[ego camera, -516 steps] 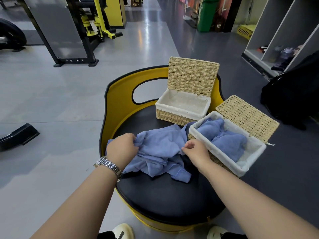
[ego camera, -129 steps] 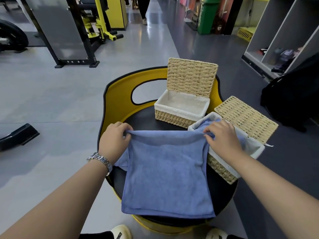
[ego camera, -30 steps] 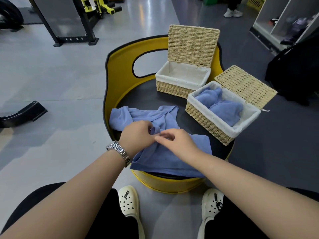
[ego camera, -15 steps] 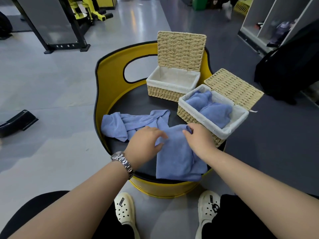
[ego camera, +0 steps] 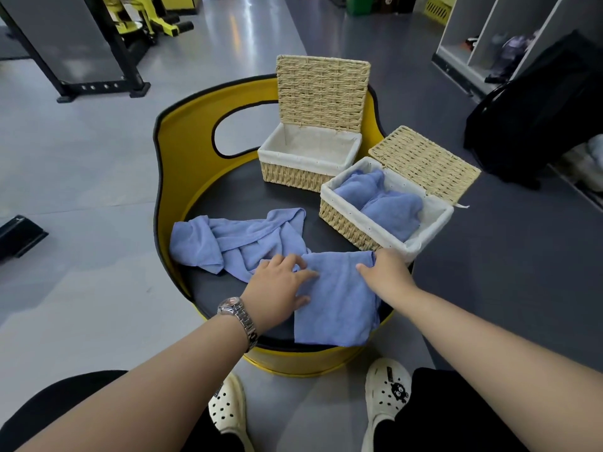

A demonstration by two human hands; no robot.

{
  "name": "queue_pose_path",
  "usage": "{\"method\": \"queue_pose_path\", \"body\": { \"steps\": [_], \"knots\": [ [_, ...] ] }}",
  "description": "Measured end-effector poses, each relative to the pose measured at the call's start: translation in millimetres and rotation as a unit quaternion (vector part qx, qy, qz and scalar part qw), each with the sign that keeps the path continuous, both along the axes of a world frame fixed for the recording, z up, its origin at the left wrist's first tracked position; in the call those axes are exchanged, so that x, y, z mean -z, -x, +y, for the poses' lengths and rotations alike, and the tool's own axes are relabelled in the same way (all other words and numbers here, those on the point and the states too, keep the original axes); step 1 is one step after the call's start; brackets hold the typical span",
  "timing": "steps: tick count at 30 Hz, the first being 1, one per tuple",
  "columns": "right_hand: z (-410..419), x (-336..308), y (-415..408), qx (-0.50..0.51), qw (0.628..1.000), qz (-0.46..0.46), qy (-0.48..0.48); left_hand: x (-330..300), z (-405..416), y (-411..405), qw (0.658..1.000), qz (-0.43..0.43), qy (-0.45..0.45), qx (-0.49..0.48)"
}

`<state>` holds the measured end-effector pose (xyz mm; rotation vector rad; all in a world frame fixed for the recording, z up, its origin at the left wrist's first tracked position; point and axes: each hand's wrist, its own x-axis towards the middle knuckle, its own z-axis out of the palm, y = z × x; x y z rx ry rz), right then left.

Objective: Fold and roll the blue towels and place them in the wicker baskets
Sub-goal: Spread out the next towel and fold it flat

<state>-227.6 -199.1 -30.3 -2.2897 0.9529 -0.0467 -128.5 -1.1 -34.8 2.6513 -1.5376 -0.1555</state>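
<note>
A folded blue towel (ego camera: 339, 305) lies as a narrow strip at the front of the round black seat (ego camera: 248, 190), its near end hanging over the edge. My left hand (ego camera: 277, 285) lies flat on the strip's left edge, fingers spread. My right hand (ego camera: 385, 272) holds the strip's far right corner, fingers tucked at the edge. A second blue towel (ego camera: 235, 239) lies crumpled to the left. The near wicker basket (ego camera: 346, 223) holds loose blue towels (ego camera: 388, 207). The far wicker basket (ego camera: 287, 174) shows only its white lining, with the lid upright.
The seat has a yellow curved back (ego camera: 182, 132) with a cut-out. A black bag (ego camera: 535, 109) and open shelves (ego camera: 489, 34) are to the right. Gym equipment (ego camera: 98, 44) stands far left on the grey floor. My white clogs (ego camera: 388, 389) show below the seat.
Both hands have spread apart along the far end of the folded towel, flattening it. The towel now lies as a neat strip. The camera view has shifted slightly.
</note>
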Motion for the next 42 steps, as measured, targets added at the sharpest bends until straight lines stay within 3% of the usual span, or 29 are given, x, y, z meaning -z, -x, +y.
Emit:
{"method": "queue_pose_path", "body": {
  "steps": [4,6,8,10,13,17,20,25,29,34,38,42],
  "knots": [
    [-1,3,0,-0.001,1.000,0.015,0.002,1,0,-2,1.000,0.024,0.014,-0.011],
    [-4,3,1,0.004,1.000,0.024,-0.014,-1,0,-3,0.987,0.113,0.073,-0.085],
    [-6,2,2,0.013,0.999,0.022,-0.036,-2,0,-6,0.945,0.240,0.113,-0.193],
    [-8,-1,3,0.049,0.991,0.022,-0.125,-5,-1,-8,0.908,0.332,0.088,-0.241],
    [-10,-6,8,0.098,0.938,0.067,-0.326,-7,-3,-9,0.890,0.382,0.068,-0.240],
    [-14,-4,10,0.099,0.915,0.117,-0.374,-4,-5,-11,0.882,0.408,0.073,-0.225],
    [-9,-1,10,0.075,0.919,0.117,-0.370,-4,-6,-8,0.875,0.422,0.065,-0.230],
    [-6,-4,11,0.007,0.952,0.007,-0.306,-8,-3,-8,0.885,0.393,0.081,-0.236],
    [-10,-7,11,-0.054,0.945,-0.039,-0.321,-12,2,-10,0.896,0.383,0.086,-0.206],
    [-14,1,8,-0.052,0.937,-0.026,-0.344,-9,15,-15,0.889,0.406,0.105,-0.183],
    [-13,2,11,-0.120,0.924,0.024,-0.361,-9,20,-19,0.896,0.386,0.109,-0.193],
    [-8,8,12,-0.140,0.936,0.033,-0.321,-6,24,-19,0.903,0.374,0.096,-0.188]
  ]
}}
